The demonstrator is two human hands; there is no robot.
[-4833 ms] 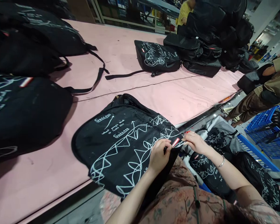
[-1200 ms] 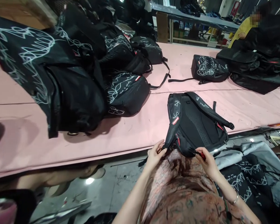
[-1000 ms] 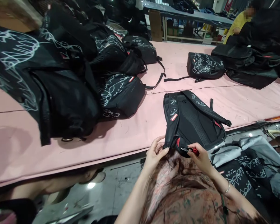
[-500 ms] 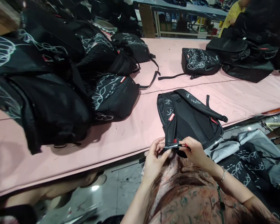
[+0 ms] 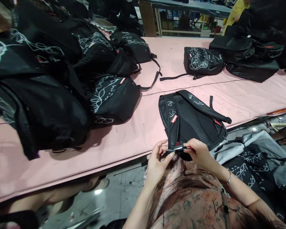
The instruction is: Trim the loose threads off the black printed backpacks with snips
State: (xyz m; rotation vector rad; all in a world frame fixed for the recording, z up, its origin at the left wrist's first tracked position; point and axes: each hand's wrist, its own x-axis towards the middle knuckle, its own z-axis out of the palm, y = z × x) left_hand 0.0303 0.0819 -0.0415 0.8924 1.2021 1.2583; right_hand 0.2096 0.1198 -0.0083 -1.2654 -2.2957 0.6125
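Note:
A black backpack (image 5: pixel 190 124) lies straps-up at the near edge of the pink-covered table, its shoulder straps printed with white line drawings. At the lower end of its left shoulder strap (image 5: pixel 172 135), my left hand (image 5: pixel 159 160) pinches the webbing between thumb and fingers. My right hand (image 5: pixel 200 155) is closed on thread snips (image 5: pixel 179 148), of which a shiny metal blade and a bit of red handle show. The blade lies against or just above the strap end; which one I cannot tell. My fingers hide most of the handle.
A heap of black backpacks (image 5: pixel 59 105) fills the table's left side. Another printed backpack (image 5: pixel 202 62) and more black bags (image 5: pixel 252 63) are at the far right. Bags and grey cloth (image 5: pixel 259 141) lie below the edge at right. A person in yellow (image 5: pixel 234 14) is beyond.
The view has shifted slightly, so the table and bags sit a little further left. Both hands keep their hold at the strap end, with the blade almost unmoved.

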